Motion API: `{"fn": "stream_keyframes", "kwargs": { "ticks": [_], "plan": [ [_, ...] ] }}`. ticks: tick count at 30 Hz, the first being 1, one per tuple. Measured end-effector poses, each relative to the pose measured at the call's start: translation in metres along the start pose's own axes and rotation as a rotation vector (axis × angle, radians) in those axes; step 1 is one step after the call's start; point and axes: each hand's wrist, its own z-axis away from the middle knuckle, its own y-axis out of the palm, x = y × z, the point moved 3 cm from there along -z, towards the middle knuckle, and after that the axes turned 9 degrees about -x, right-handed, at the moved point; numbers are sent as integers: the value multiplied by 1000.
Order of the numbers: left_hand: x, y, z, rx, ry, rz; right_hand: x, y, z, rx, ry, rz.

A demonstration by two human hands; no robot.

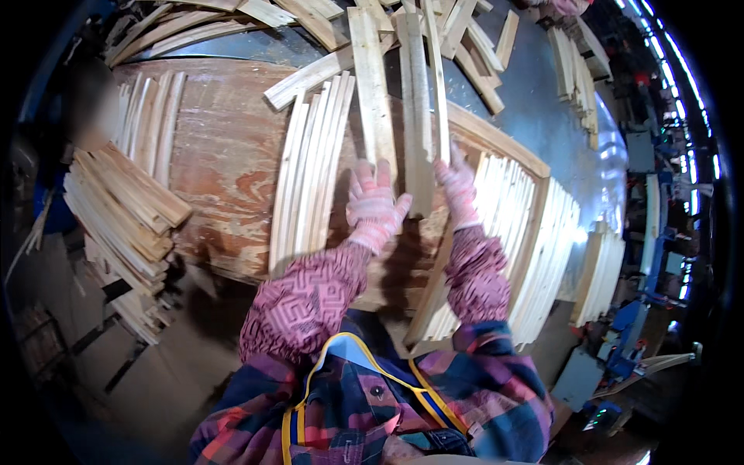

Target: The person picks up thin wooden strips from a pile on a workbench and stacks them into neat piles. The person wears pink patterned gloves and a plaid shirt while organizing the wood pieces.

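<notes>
Both my hands wear pink-and-white gloves. My left hand [376, 205] is open, its fingers spread over the near end of a wide pale wooden board [370, 85]. A thin wooden strip [436, 85] runs away from my right hand [459, 190], whose thumb and fingers close round its near end. Between the hands lies a greyer wooden board [417, 116], which neither hand visibly grips. To the left of my left hand, a row of narrow strips [310, 170] rests side by side on the brown plywood surface [221, 147].
Loose boards [310, 19] lie crisscrossed on the metal table [527, 93] at the far side. A wooden frame [539, 186] beside my right arm borders several pale strips [504, 186]. More strips [124, 201] are stacked at the left, and bundles [601, 271] stand at the right.
</notes>
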Motion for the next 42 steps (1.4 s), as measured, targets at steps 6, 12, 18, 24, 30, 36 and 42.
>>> {"fn": "stream_keyframes", "kwargs": {
  "ticks": [6,12,18,24,30,36,42],
  "plan": [
    [-18,15,-47,104,-309,201,20,29,37,-120,-4,718],
    [22,-28,-24,145,-328,1136,36,44,21,-11,181,740],
    [173,-61,42,127,-254,1488,20,51,76,154,167,141],
    [288,-137,96,171,-329,1034,-66,117,263,506,355,-509],
    [292,-111,145,290,15,327,-1,136,247,435,-362,208],
    [278,-70,10,-9,21,324,51,142,139,309,69,283],
    [247,15,-44,220,-563,1717,25,186,99,68,255,668]
  ]
}}
